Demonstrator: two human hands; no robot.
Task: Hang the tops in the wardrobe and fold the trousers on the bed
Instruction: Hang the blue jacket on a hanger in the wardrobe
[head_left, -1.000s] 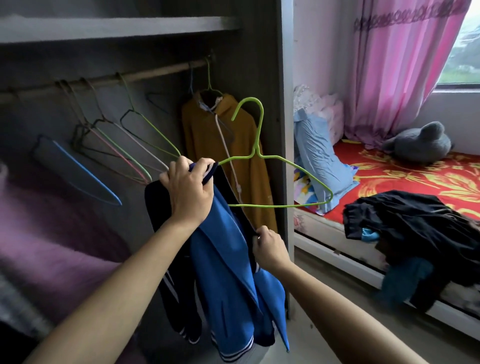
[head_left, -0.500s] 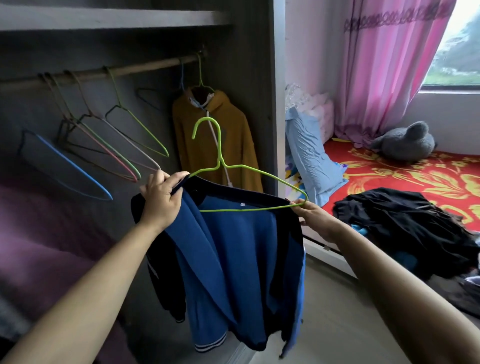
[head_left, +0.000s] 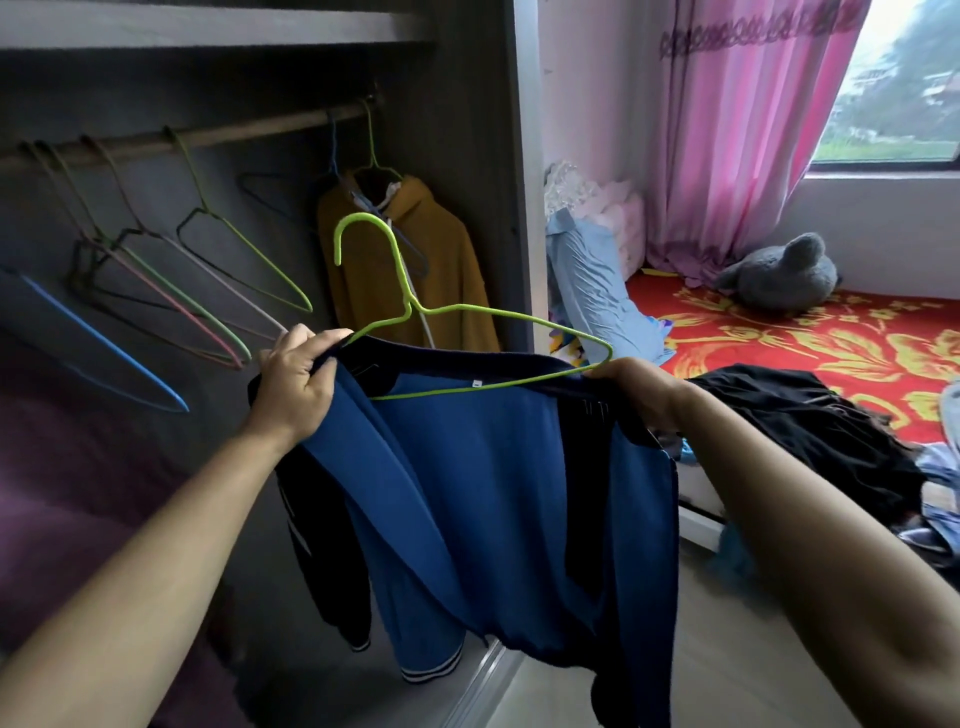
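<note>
Blue jacket (head_left: 493, 467) now hangs spread wider between my hands than half a second back, with the green wire hanger (head_left: 409, 300) sunk lower in its collar. My left hand (head_left: 298, 384) pinches one shoulder and the hanger's end with curled fingers. My right hand (head_left: 639, 395) grips the other shoulder, in front of the wardrobe rail (head_left: 234, 132).

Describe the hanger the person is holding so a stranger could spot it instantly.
Before the open wardrobe, the left hand and right hand hold up a blue jacket. A lime-green wire hanger sits in its neck. Unlike the empty hangers, it is off the rail.
</note>
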